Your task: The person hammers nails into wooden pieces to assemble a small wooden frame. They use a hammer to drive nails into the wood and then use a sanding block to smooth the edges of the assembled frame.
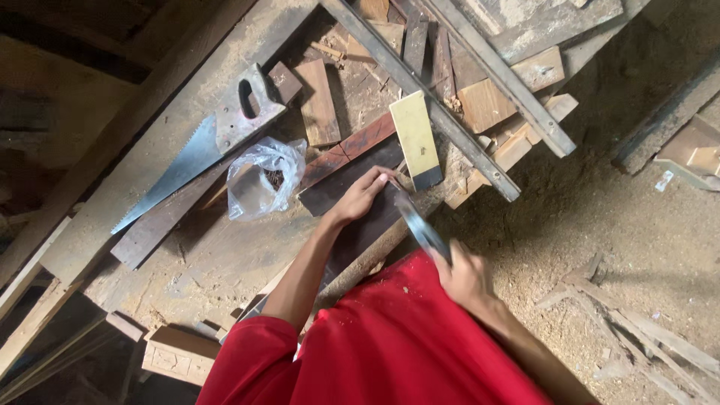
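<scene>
Dark wooden board [352, 202] flat on bench [210, 262], near centre, long axis running 1 to 7 o'clock. Left hand [364, 196] pressed on its upper face, fingers [379, 178] close together and laid flat, pinning, not pinching. Right hand [465, 277] at 4 o'clock from board, fingers wrapped shut around the handle of a metal-bladed tool [420, 229]; blade blurred, tip touching or just beside board's far edge; exact kind of tool not discernible. No finished cut or shaped edge visible on board; work judged in progress, extent done and left not readable through blur.

Pale yellow block [416, 139] with dark end at 1 o'clock, just beside left fingertips. Clear plastic bag [262, 176] at 9 o'clock, resting on a longer dark strip [161, 221]. Handsaw [202, 146] at 10 o'clock, well apart. Two grey battens [450, 112] crossing at 1 o'clock over offcuts [487, 101]. Sawdust-covered floor [622, 240] at 3 o'clock. Red shirt [390, 345] at 6 o'clock.
</scene>
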